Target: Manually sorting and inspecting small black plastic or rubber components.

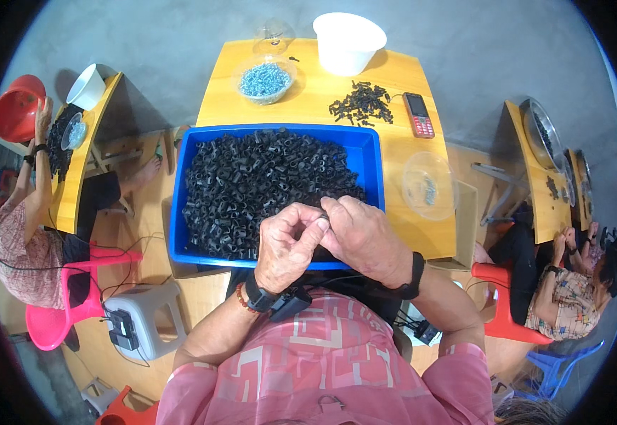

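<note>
Both my hands meet above the near right part of a blue tray (374,163) heaped with small black plastic clips (266,184). My left hand (287,244) is closed, thumb and fingers pinching at a small dark piece mostly hidden between the fingertips. Against it, my right hand (365,237) is closed too, its fingertips touching the same spot. What exactly lies in the fingers is too covered to name.
On the yellow table (216,99) stand a clear bowl of bluish screws (264,80), a white tub (349,46), a pile of small black parts (362,104), a red phone (419,115) and a shallow clear dish (429,185). People sit at tables on both sides.
</note>
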### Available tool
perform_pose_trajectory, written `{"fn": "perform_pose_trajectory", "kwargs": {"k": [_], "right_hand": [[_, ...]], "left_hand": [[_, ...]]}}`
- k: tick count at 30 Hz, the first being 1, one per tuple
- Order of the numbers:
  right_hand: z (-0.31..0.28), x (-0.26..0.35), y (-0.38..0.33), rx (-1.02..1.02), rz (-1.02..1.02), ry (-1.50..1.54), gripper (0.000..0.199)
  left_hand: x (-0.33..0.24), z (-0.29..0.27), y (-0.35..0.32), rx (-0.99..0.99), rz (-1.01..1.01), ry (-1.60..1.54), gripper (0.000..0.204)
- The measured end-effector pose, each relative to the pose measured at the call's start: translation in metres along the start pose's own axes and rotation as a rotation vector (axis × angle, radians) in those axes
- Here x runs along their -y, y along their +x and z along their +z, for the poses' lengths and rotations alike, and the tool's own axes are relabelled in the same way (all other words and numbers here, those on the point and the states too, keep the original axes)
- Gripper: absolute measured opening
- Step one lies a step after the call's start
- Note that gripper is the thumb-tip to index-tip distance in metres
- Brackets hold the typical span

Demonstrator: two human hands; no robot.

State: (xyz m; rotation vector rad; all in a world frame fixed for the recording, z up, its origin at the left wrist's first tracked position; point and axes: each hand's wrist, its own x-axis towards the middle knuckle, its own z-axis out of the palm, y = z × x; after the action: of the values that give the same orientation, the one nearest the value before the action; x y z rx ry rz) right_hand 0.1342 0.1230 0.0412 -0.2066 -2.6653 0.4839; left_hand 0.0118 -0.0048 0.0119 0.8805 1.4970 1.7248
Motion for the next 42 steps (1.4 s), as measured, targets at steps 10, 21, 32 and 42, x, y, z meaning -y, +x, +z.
{"fn": "perform_pose_trajectory", "kwargs": {"k": [10,21,32,42], "right_hand": [[0.008,-0.005,-0.003,-0.026,0.011,0.057,0.047],[0.002,0.005,0.000,0.045,-0.017,0.075,0.048],[0.004,0.001,0.009,0.032,0.016,0.217,0.043],[0.010,0.003,0.004,0.033,0.012,0.100,0.036]], "left_hand": [[0.007,0.000,0.000,0.003,0.059,0.059,0.005],[0.004,-0.002,-0.004,-0.029,0.088,0.078,0.003],[0.010,-0.002,-0.001,-0.045,0.166,0.107,0.004],[0.010,0.004,-0.001,-0.078,0.149,0.092,0.005]]}}
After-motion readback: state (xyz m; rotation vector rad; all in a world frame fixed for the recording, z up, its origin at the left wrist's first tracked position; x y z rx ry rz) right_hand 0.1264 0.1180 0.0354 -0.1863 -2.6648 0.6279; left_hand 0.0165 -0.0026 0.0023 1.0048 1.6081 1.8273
